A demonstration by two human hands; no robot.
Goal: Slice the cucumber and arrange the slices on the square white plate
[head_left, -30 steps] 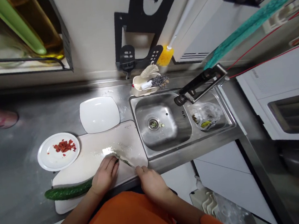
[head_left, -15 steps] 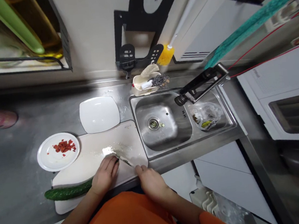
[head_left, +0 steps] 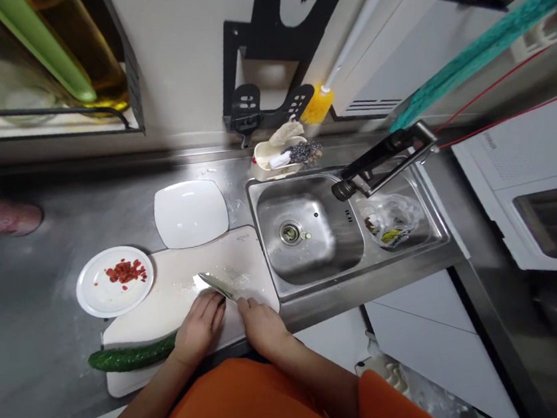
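Both hands are right in close over the board (head_left: 155,320), and here's the left hand (head_left: 199,327): palm down, knuckles raised, fingers bent and bunched, the forearm slanting in from the near left. It grips a green piece (head_left: 222,300), just a dark sliver showing at the fingertips, the rest covered. The right hand (head_left: 264,326) comes in from the near right, forearm angled far and left, fist wrapped round the handle of the knife (head_left: 215,285), thumb side towards the left hand. That blade points far-left over the board, right beside the left fingertips. And the cucumber (head_left: 133,357)! It lies along the near-left side of the board, left end jutting past the edge, right end running behind the left wrist; whether it joins the piece under the fingers, I cannot tell. To the far left, a round plate (head_left: 87,299) carries chopped red bits (head_left: 127,272); a square plate (head_left: 191,213) sits at the board's far edge, and the sink (head_left: 337,256) is just to the right. Now the lettering: pale marks on the pink can (head_left: 15,219) at far left, dark print on the plastic bag (head_left: 402,211) in the right-hand basin, tiny lines on the white appliance (head_left: 485,165) at right, none of it readable.
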